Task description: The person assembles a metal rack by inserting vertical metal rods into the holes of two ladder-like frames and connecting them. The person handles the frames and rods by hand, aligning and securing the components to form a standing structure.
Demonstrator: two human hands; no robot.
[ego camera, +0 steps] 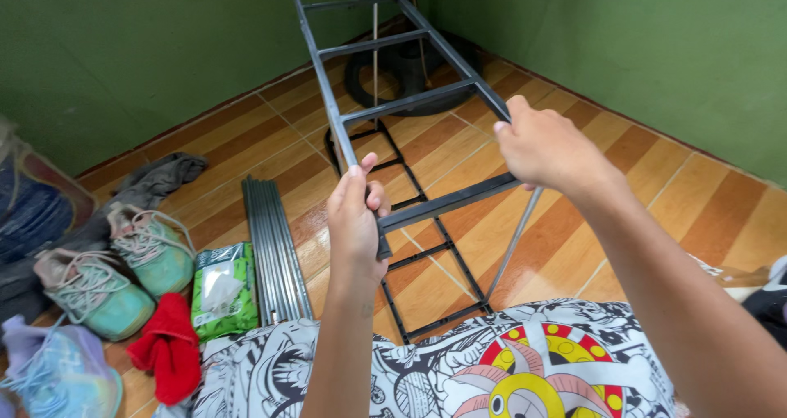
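Note:
I hold a dark grey ladder-shaped metal frame (385, 106) tilted up from my lap toward the far corner. My left hand (354, 213) grips its near left corner. My right hand (545, 147) is closed around the near right corner, where a thin metal rod (510, 250) hangs down to the floor. A second black ladder-shaped frame (426, 258) lies flat on the striped floor beneath the first. My printed shorts (459, 369) fill the bottom of the view.
A bundle of grey metal rods (275, 250) lies on the floor at left. Beside it are a green wipes pack (221, 291), a red cloth (170, 348), two mint sneakers (123, 274) and grey clothing (156, 180). A black tyre (410, 78) lies in the green-walled corner.

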